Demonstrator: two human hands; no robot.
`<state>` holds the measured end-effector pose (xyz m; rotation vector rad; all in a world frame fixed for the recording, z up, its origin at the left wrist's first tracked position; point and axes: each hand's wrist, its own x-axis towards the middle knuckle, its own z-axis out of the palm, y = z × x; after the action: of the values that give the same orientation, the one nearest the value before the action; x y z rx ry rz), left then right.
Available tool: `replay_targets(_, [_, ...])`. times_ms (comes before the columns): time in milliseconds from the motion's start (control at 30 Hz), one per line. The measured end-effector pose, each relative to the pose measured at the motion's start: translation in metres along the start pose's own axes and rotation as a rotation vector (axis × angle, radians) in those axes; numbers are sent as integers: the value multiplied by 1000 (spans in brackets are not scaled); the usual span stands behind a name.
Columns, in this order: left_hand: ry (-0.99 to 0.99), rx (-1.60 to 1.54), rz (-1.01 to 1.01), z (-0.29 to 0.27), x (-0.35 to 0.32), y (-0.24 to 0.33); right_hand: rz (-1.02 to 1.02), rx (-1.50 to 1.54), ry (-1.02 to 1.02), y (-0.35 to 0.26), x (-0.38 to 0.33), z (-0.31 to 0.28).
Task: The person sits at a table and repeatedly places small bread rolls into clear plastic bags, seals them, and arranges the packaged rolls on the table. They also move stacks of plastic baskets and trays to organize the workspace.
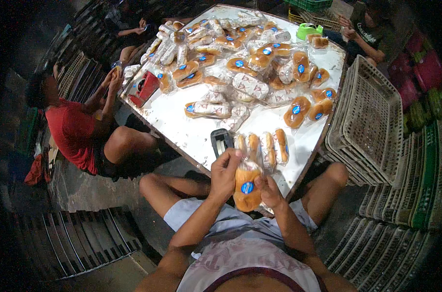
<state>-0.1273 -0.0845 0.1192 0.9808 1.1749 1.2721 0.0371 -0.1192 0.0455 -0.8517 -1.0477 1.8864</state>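
fingers (230,160) over cluttered white table (182,126)

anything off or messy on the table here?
Nothing looks damaged or spilled. The bagged buns lie in a loose, unsorted heap across the far half of the white table, some overlapping. Left hand and right hand hold one bagged bun upright near the table's edge; its bag looks intact.

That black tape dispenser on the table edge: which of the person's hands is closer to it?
Left. The left hand sits just below the black tape dispenser; the right hand is lower and further right.
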Motion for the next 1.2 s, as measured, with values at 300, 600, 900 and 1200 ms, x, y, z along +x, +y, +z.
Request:
replay_targets(300, [130, 116, 238, 6, 0, 16, -507, -481, 526, -48, 0, 65])
replay_targets(600, [40, 507, 688, -8, -30, 10, -322, 84, 378, -44, 12, 63])
replay_targets(900, [-476, 315, 133, -51, -27, 26, -507, -422, 141, -95, 14, 51])
replay_targets(1200, [-186, 173, 65, -40, -40, -1, -443, -824, 468, -63, 8, 54])
